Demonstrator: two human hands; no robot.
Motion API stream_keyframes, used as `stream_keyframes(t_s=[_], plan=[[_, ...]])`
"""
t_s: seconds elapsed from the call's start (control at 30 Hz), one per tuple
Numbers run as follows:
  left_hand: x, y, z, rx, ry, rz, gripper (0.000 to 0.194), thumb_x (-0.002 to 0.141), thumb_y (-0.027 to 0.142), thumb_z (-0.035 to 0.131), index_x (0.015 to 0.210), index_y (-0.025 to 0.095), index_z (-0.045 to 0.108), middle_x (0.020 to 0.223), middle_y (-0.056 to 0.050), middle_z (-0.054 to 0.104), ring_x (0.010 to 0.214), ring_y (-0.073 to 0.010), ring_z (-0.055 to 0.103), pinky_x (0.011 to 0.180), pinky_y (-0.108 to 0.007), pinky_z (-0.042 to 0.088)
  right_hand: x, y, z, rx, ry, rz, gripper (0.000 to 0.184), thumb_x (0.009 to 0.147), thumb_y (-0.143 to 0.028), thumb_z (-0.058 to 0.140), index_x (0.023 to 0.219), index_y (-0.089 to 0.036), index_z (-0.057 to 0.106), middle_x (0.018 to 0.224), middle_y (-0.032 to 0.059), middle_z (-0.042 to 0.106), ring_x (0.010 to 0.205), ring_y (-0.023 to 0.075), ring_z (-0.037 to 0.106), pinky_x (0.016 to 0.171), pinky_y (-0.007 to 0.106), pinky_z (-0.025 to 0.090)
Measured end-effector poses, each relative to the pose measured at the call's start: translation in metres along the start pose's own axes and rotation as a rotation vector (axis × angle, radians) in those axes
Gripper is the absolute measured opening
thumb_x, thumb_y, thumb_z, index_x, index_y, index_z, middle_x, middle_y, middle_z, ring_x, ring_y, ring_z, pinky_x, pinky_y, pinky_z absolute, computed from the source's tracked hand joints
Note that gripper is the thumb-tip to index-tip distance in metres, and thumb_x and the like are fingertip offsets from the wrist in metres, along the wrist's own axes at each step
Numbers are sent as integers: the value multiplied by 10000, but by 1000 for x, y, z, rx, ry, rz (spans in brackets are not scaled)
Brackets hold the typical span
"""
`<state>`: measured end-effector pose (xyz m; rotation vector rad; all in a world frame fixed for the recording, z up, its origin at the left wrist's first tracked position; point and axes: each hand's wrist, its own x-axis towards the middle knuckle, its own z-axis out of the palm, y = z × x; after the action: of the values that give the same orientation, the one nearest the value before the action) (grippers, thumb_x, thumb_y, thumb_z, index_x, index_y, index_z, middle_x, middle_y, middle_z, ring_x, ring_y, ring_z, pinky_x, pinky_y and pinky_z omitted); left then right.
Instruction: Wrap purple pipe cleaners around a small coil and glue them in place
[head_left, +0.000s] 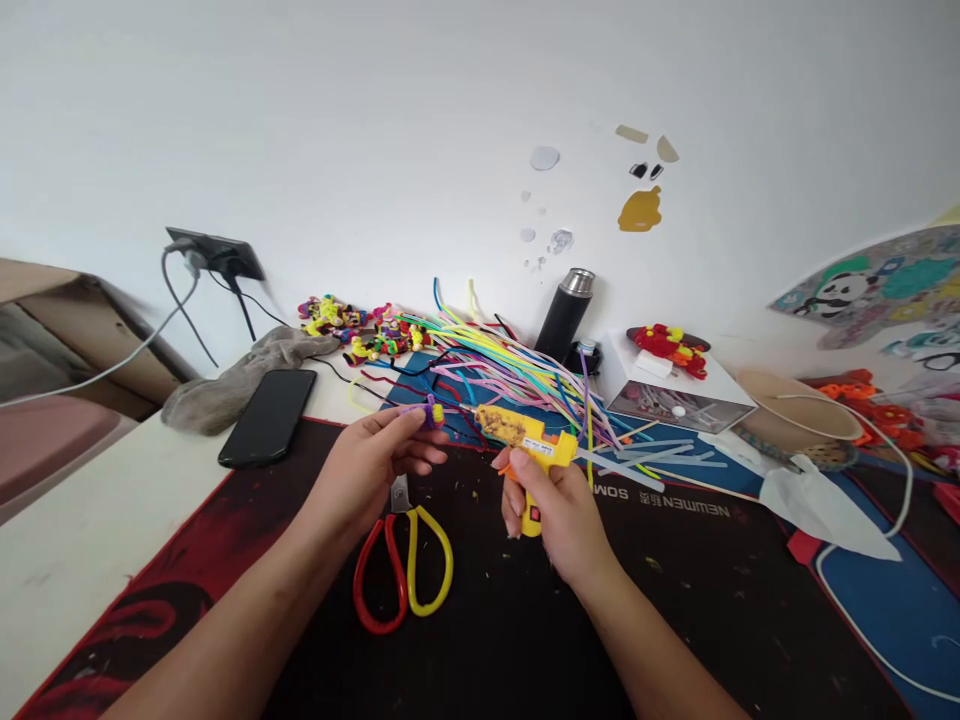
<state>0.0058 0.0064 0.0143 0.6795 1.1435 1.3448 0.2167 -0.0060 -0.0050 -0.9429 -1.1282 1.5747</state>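
Note:
Between the thumb and fingers of my left hand (379,450) is a small purple and yellow pipe-cleaner piece (433,412). My right hand (551,500) grips a yellow glue gun (517,428) by its handle, fingers near the orange trigger. The gun's nozzle points left, close to the small piece; I cannot tell whether they touch. A clear glue stick (619,468) juts from the gun's back. Below my left hand, scissors (405,570) with one red and one yellow handle lie on the dark mat (510,640), their blades partly hidden by the hand.
Many coloured pipe cleaners (502,365) spread behind my hands, beside several small fuzzy figures (330,315). A black flask (564,315) stands by a white drawer box (660,385). A phone (268,418) and grey cloth (232,385) lie left; white tissue (821,505) and a cable lie right.

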Motion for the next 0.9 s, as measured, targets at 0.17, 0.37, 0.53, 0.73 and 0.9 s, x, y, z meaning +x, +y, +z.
stream_keyframes(t_s=[0.17, 0.37, 0.53, 0.73, 0.9], plan=[[-3, -4, 0, 77, -54, -8, 451, 645, 500, 990, 859, 142, 818, 753, -95, 834, 556, -174, 732, 501, -230, 540, -7, 8, 3, -230, 39, -73, 552, 943, -713, 715, 922, -163, 745, 503, -59, 533, 425, 124, 554, 485, 248, 447], [-6, -4, 2, 166, -72, 19, 483, 655, 564, 969, 841, 148, 809, 744, -101, 826, 545, -185, 727, 500, -250, 534, -9, 8, 3, -347, 73, -110, 531, 972, -702, 673, 849, -186, 694, 478, -56, 519, 430, 139, 555, 486, 258, 450], [-8, -3, 3, 195, -85, 18, 458, 679, 556, 947, 853, 154, 810, 755, -111, 828, 555, -205, 736, 508, -273, 537, -10, 3, 6, -392, 71, -118, 535, 959, -711, 664, 762, -215, 633, 475, -47, 511, 428, 150, 549, 475, 272, 447], [-8, -4, 3, 187, -95, 21, 452, 699, 558, 939, 853, 155, 803, 747, -105, 824, 560, -206, 740, 511, -272, 539, -11, 3, 6, -448, 58, -116, 520, 976, -687, 643, 740, -223, 622, 479, -32, 527, 441, 157, 553, 481, 276, 456], [-7, -6, 2, 190, -116, 34, 440, 737, 555, 928, 879, 157, 806, 760, -98, 827, 568, -203, 747, 515, -268, 551, -11, 6, 3, -556, 72, -134, 552, 1017, -648, 594, 653, -233, 585, 470, -6, 551, 452, 164, 577, 502, 284, 458]])
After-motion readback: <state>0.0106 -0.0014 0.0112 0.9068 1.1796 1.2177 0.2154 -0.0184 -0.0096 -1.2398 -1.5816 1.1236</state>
